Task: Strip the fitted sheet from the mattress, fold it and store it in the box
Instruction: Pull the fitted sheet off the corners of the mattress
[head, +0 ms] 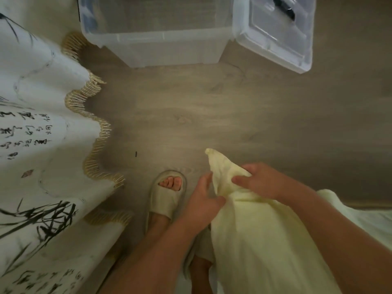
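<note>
A pale yellow fitted sheet (254, 240) hangs bunched in front of me at the lower right, one corner sticking up toward the floor ahead. My right hand (261, 181) pinches the fabric just below that corner. My left hand (201, 202) grips the sheet's left edge beside it. A clear plastic storage box (161, 47) stands open on the wood floor at the top centre, nothing visible inside. Its clear lid (275, 37) lies next to it on the right.
A white curtain (42, 145) with ink drawings, writing and a tasselled fringe hangs along the left side. My foot in a beige slipper (167, 196) stands on the wood floor (212, 115) below the box. A pale mattress edge (373, 221) shows at the right.
</note>
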